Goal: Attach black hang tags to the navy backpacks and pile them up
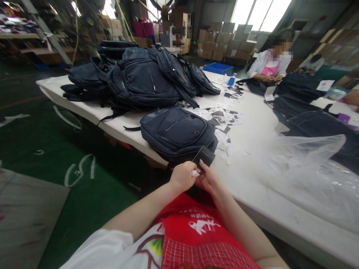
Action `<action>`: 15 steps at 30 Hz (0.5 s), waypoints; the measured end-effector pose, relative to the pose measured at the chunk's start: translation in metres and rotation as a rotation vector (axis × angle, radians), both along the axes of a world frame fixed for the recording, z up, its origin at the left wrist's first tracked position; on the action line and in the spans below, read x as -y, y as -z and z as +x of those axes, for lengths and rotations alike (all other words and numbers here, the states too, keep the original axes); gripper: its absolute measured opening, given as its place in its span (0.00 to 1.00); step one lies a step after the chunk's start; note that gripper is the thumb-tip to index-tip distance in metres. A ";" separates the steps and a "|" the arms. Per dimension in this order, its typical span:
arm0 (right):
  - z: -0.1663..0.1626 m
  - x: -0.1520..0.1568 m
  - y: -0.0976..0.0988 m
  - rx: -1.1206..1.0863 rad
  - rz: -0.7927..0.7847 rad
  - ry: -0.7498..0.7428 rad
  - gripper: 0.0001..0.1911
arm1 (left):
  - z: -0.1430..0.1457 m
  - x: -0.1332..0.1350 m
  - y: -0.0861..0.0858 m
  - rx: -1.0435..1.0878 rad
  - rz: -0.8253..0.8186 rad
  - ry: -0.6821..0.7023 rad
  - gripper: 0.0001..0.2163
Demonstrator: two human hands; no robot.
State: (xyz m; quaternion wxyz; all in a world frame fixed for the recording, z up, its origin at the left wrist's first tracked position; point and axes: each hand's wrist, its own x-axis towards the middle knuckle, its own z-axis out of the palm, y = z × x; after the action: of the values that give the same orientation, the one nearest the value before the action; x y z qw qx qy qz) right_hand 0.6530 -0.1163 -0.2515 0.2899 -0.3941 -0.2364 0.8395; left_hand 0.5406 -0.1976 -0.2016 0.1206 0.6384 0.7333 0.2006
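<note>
Close in front of my apron, both hands meet at the near edge of the table. My right hand (209,179) pinches a black hang tag (207,155) with pale lettering, thumb on its face. Beside it, the fingers of my left hand (183,176) are closed, and a small white scrap (195,173) pokes out between the hands. Whether it is paper or plastic I cannot tell. Just beyond the hands a navy backpack (179,130) lies on the table, its front pocket facing up. The tag overlaps the backpack's near corner in view.
A heap of navy backpacks (140,74) covers the table's far left. Black and white tags (224,116) lie scattered beyond the near backpack. Clear plastic bags (303,160) spread on the right. A co-worker in a pink apron (271,68) handles dark bags across the white table (249,164).
</note>
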 end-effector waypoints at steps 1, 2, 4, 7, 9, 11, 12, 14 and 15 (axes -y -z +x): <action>0.003 -0.001 0.000 0.000 0.033 0.023 0.14 | -0.006 -0.001 -0.002 -0.021 0.006 -0.029 0.06; 0.006 -0.001 -0.001 0.005 0.066 0.043 0.14 | -0.012 -0.003 -0.004 -0.052 0.009 -0.070 0.07; 0.015 -0.003 -0.002 0.027 0.118 0.050 0.15 | -0.023 -0.007 -0.007 -0.097 0.023 -0.149 0.08; 0.030 -0.004 -0.005 0.049 0.152 0.010 0.16 | -0.028 -0.017 -0.007 -0.074 0.071 -0.158 0.08; 0.039 -0.004 -0.007 0.058 0.154 -0.015 0.16 | -0.023 -0.025 -0.005 -0.042 0.099 -0.104 0.08; 0.046 -0.005 -0.008 0.070 0.163 -0.039 0.17 | -0.015 -0.033 -0.002 -0.014 0.107 -0.055 0.07; 0.050 -0.005 -0.008 0.077 0.177 -0.048 0.17 | -0.011 -0.037 0.000 0.002 0.109 -0.039 0.07; 0.059 -0.006 -0.008 0.105 0.216 -0.065 0.17 | -0.005 -0.045 0.004 0.041 0.121 -0.021 0.07; 0.064 -0.006 -0.009 0.128 0.245 -0.080 0.17 | -0.004 -0.048 0.006 0.062 0.131 -0.017 0.07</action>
State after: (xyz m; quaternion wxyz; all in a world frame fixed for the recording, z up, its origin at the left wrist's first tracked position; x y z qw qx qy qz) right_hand 0.7169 -0.1104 -0.2423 0.2865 -0.3987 -0.3705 0.7885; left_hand 0.5369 -0.1499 -0.2077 0.0993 0.6323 0.7197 0.2689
